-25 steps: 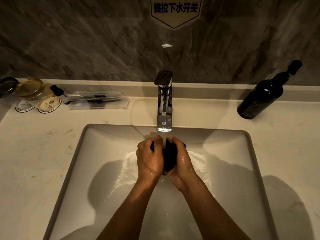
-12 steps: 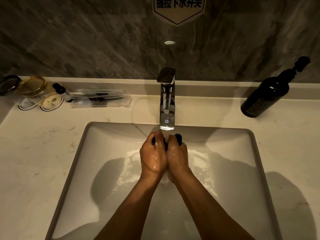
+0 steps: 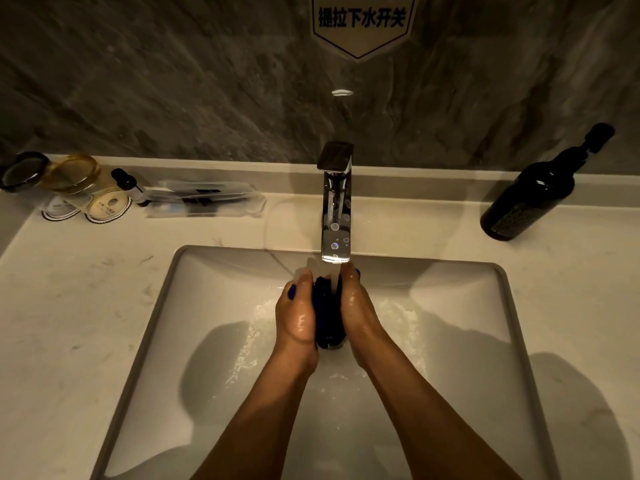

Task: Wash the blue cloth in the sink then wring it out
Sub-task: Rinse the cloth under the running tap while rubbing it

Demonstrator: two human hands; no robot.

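Dim bathroom lighting falls on a pale stone countertop (image 3: 571, 306) backed by a dark marbled wall (image 3: 173, 81). Set into the countertop is a white rectangular sink (image 3: 450, 306), wet and flecked with foam around the drain area.

The blue cloth (image 3: 327, 306) is bunched into a dark wad over the middle of the sink basin, directly under the water stream from the chrome faucet (image 3: 335, 209). The left hand (image 3: 298, 317) and right hand (image 3: 356, 306) clamp the cloth between them, one on each side. Both hands are wet and glossy. Fingers curl round the far side of the wad (the fingertips themselves are mostly hidden, so their exact spread cannot be told). A small blue edge shows past the left hand's knuckles.

Right of the faucet, a dark pump bottle (image 3: 530, 199) stands on the countertop, well apart from the sink. At the far left sit glass cups (image 3: 74, 174) on round coasters, with clear plastic-wrapped packets (image 3: 204, 202) just beside them. A sign (image 3: 362, 22) with Chinese characters is fixed to the wall above the faucet.
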